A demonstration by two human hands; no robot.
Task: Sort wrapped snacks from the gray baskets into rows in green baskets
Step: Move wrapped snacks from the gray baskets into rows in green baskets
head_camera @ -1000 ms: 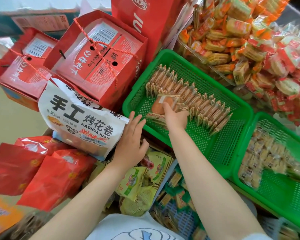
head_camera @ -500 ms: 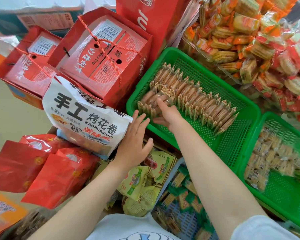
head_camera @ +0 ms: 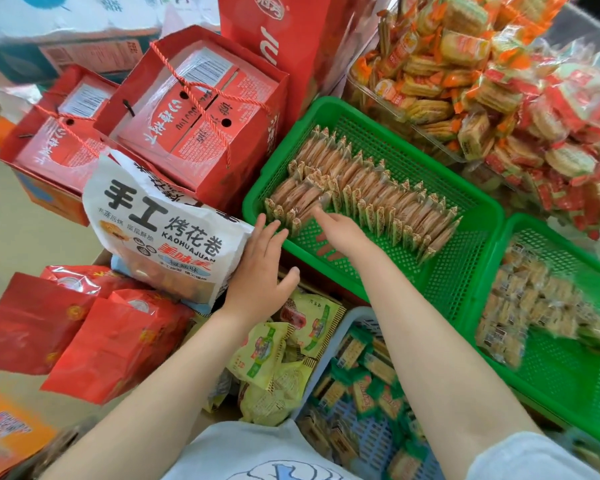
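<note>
The green basket (head_camera: 371,188) serves as the landmark. It holds wrapped snacks (head_camera: 368,195) standing on edge in a long diagonal row, with a shorter second row at the row's left end, nearer the basket's left wall.

The right hand (head_camera: 340,233) reaches over the basket's near rim. Its fingers (head_camera: 321,216) are extended and relaxed, holding nothing; the fingertips are at or just beside the near end of the short row. Blur prevents telling whether they touch a wrapper.

The left hand (head_camera: 260,271) lies just outside the basket's near-left corner. Its fingers are straight and spread, resting flat against a white snack bag (head_camera: 160,233); nothing is gripped.

A second green basket (head_camera: 548,344) adjoins the landmark basket on its right and holds a loose, blurred cluster of small packets (head_camera: 520,313). A gray basket (head_camera: 357,393) sits below the landmark basket, between the forearms, filled with green-wrapped snacks (head_camera: 364,386). Yellow-green packets (head_camera: 278,355) lie left of the gray basket. Red gift boxes (head_camera: 194,112) stand left of the landmark basket. Beyond its far rim lies a heap of orange and red packets (head_camera: 492,84).
</note>
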